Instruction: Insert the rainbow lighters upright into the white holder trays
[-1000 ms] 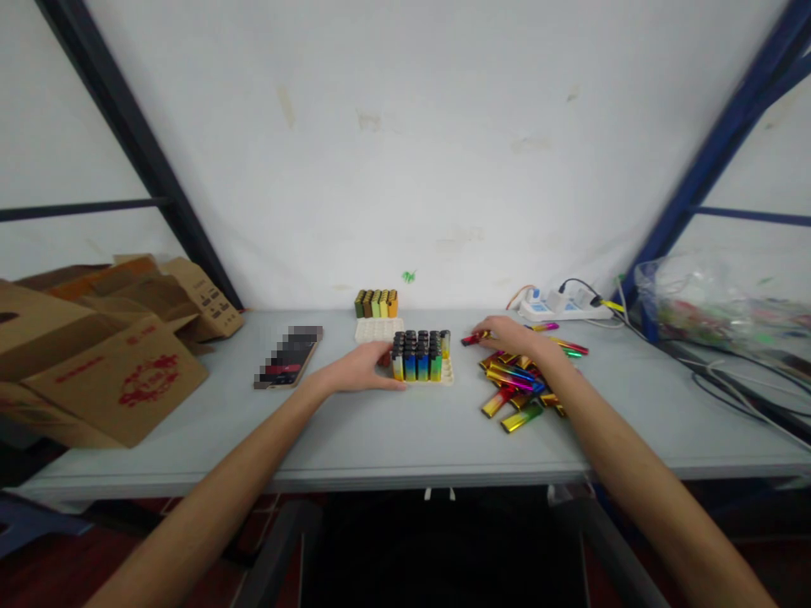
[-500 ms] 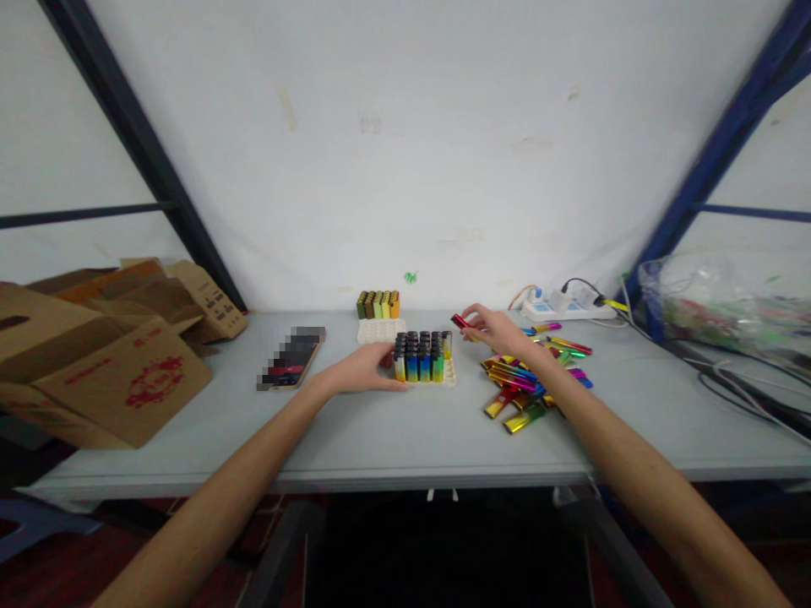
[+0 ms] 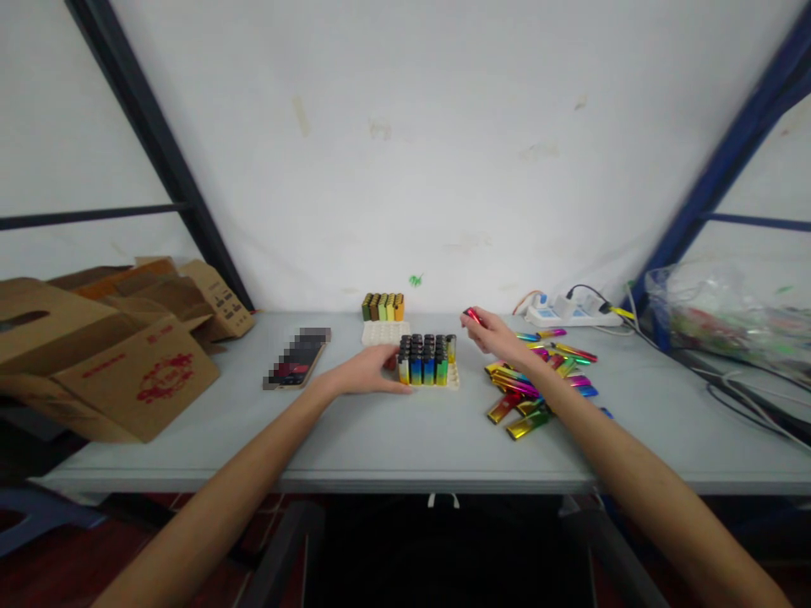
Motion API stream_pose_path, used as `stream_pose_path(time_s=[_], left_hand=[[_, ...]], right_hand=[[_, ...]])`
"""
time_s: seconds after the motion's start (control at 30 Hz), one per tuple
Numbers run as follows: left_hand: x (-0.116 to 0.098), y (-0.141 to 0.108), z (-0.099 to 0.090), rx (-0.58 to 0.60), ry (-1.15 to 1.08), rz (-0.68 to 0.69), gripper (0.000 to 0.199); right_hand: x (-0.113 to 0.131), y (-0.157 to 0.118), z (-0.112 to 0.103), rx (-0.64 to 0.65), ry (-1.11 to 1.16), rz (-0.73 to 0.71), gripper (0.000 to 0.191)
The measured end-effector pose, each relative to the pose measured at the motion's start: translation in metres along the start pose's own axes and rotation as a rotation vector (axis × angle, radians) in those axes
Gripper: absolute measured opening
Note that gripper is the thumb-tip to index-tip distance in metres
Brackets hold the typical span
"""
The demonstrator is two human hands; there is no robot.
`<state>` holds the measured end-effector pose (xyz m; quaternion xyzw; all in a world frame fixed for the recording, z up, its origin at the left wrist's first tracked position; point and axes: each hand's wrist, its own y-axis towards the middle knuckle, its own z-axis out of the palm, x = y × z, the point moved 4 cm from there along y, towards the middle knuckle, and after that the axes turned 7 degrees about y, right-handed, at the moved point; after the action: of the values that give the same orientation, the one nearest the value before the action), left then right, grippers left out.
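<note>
Several lighters (image 3: 423, 363) stand upright in rows in a white tray (image 3: 453, 380), whose right side shows bare slots. My left hand (image 3: 368, 370) is wrapped round the left side of this block, thumb in front. Between the fingers of my right hand (image 3: 494, 335) is a red lighter (image 3: 472, 315), held above the table to the right of the tray. Below that hand, shiny multicoloured lighters (image 3: 514, 395) lie in a loose pile. Behind the tray sit a second white tray (image 3: 386, 333) and a block of green, brown and yellow lighters (image 3: 383, 307).
A phone (image 3: 299, 359) lies left of my left hand. Open cardboard boxes (image 3: 145, 371) fill the table's left end. At the back right are a power strip (image 3: 563, 314), cables and a clear plastic bag (image 3: 715, 308). A wall stands behind.
The red lighter has turned in my right hand, and the fingers have closed more round it. My left hand stays at the block. The whole view has shifted slightly.
</note>
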<state>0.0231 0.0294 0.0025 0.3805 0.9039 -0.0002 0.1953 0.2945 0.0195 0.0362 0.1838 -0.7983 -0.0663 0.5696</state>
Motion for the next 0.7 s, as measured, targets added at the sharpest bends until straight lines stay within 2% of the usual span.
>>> stream_pose_path(time_s=[0.1, 0.23, 0.37, 0.5, 0.7], left_hand=[[0.001, 0.000, 0.001, 0.003, -0.020, -0.003, 0.070], [0.003, 0.000, 0.001, 0.002, -0.043, -0.016, 0.071], [0.003, 0.000, 0.001, 0.001, -0.034, -0.008, 0.072], [0.003, 0.000, 0.001, 0.016, -0.027, -0.011, 0.070], [0.002, 0.001, 0.001, 0.016, -0.032, 0.001, 0.070]], right_hand=[[0.002, -0.001, 0.001, -0.111, -0.141, -0.051, 0.055], [0.005, -0.004, 0.006, -0.118, -0.208, -0.058, 0.056], [0.004, -0.004, 0.008, -0.163, -0.286, -0.027, 0.048], [0.003, -0.003, 0.013, -0.156, -0.366, -0.040, 0.036], [0.003, -0.002, 0.016, -0.155, -0.404, -0.054, 0.033]])
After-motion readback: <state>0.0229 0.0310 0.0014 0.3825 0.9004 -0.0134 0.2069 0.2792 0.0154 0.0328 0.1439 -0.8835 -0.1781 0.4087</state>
